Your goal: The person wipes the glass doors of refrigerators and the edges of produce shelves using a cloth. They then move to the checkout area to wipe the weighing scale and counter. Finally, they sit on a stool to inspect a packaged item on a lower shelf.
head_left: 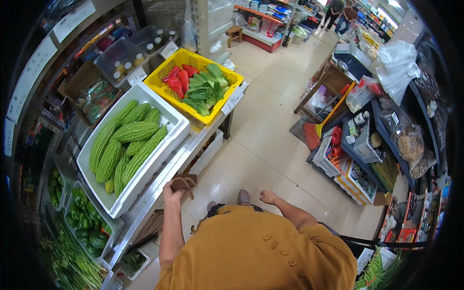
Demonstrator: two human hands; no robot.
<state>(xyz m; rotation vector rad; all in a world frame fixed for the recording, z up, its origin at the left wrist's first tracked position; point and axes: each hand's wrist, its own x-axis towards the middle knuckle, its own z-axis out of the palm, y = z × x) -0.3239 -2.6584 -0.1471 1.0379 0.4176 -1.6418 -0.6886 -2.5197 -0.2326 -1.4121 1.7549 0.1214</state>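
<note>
In my left hand [173,193] is a small brown pouch [185,182] with a thin strap hanging from it. That hand is beside the metal edge of the vegetable stand [143,214]. Close to it, a white foam box [136,201] holds several green bitter melons [136,131]. My right hand [268,197] hangs over the tiled floor, fingers curled in, with nothing visible in it. A yellow plastic crate [207,117] beyond the foam box contains red peppers [176,84] and leafy greens [206,90].
Green bell peppers [83,210] and bunched leafy stalks [83,268] lie at the left. On the right, an orange-handled broom [312,135] leans by a wooden table [319,87] and crates [326,159]. A tiled aisle [261,119] runs ahead towards two people [339,16].
</note>
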